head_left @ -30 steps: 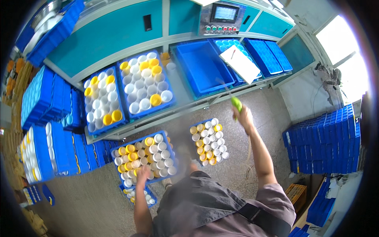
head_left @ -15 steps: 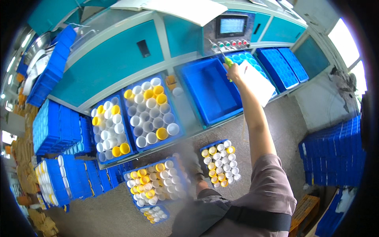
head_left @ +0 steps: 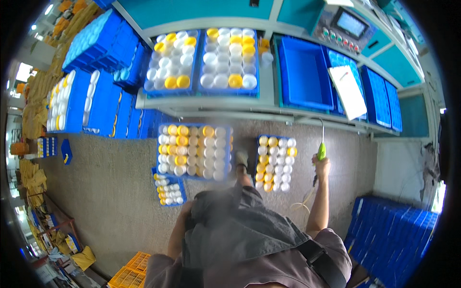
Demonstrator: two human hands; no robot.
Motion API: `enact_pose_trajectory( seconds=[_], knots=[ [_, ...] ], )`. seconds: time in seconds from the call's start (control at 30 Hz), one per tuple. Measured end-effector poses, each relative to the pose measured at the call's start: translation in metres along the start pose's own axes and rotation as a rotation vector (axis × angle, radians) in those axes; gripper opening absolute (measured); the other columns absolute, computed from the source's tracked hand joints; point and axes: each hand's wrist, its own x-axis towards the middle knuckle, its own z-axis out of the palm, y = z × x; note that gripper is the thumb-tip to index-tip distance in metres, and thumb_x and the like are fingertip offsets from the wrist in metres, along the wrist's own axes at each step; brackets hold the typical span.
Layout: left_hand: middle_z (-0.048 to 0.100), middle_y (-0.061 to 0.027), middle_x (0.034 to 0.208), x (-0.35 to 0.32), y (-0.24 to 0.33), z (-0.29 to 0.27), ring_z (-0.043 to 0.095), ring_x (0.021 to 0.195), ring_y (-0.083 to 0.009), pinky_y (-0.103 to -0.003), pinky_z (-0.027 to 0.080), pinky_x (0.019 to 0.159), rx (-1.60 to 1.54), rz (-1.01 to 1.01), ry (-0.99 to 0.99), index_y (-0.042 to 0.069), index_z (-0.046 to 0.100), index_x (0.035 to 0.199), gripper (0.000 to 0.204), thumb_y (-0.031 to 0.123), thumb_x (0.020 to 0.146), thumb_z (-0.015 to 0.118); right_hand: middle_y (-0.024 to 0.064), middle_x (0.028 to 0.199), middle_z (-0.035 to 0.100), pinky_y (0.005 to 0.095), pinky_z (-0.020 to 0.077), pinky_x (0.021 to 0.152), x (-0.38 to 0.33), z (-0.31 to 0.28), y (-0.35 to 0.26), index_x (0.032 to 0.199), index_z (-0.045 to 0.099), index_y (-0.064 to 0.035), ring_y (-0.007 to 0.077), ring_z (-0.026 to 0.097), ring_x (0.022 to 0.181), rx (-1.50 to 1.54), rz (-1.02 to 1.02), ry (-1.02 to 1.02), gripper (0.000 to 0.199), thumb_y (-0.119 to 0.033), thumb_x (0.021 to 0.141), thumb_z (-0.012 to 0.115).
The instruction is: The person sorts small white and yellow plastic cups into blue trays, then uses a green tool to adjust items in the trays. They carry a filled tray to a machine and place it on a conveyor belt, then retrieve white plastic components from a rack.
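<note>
My right hand [head_left: 322, 166] is closed around the green handle of an air blow gun [head_left: 321, 149]. Its thin bent metal nozzle points away from me, toward the bench edge, and a pale hose [head_left: 307, 204] loops below it. Just left of that hand, a crate of white and yellow cups [head_left: 276, 163] is low down near the floor. My left forearm [head_left: 177, 233] runs up beside my dark apron, its hand mostly hidden there, so its fingers cannot be made out. A larger blue crate of white and yellow cups [head_left: 192, 151] lies ahead of it, with a smaller one [head_left: 170, 192] partly beneath.
On the bench stand two blue crates of cups [head_left: 170, 60], an empty blue bin [head_left: 305, 72], and blue trays [head_left: 377, 96] under a white pad [head_left: 348, 91]. A control panel [head_left: 350, 24] sits behind. Stacked blue crates rise at left [head_left: 103, 103] and lower right [head_left: 389, 235].
My right hand has drawn back from the bench by the control panel, bringing the air blow gun over the floor. The view has turned and now shows my left forearm.
</note>
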Motion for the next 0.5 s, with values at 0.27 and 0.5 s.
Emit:
enact_pose_trajectory(
  seconds=[0.27,0.5],
  knots=[
    [0.063,-0.0054,0.074,0.033,0.002,-0.006,0.062,0.061,-0.0195,-0.031,0.049,0.051,-0.168,-0.157,-0.083,0.004,0.062,0.094,0.025,0.028,0.091,0.062,0.0141,0.099,0.071,0.0481,0.0514,0.075,-0.355,0.061,0.178,0.124,0.057,-0.0249,0.0381,0.067,0.09,-0.085,0.448,0.191,0.047,-0.047,0.084,0.069],
    [0.066,-0.0166,0.1,0.075,0.039,0.026,0.067,0.079,-0.027,-0.038,0.054,0.062,0.321,-0.168,-0.198,0.001,0.055,0.118,0.036,0.027,0.094,0.06,0.021,0.103,0.066,0.0444,0.0494,0.083,-0.527,0.006,0.242,0.123,0.053,-0.0029,0.0348,0.065,0.098,0.329,0.949,0.323,0.051,-0.03,0.085,0.072]
  ],
)
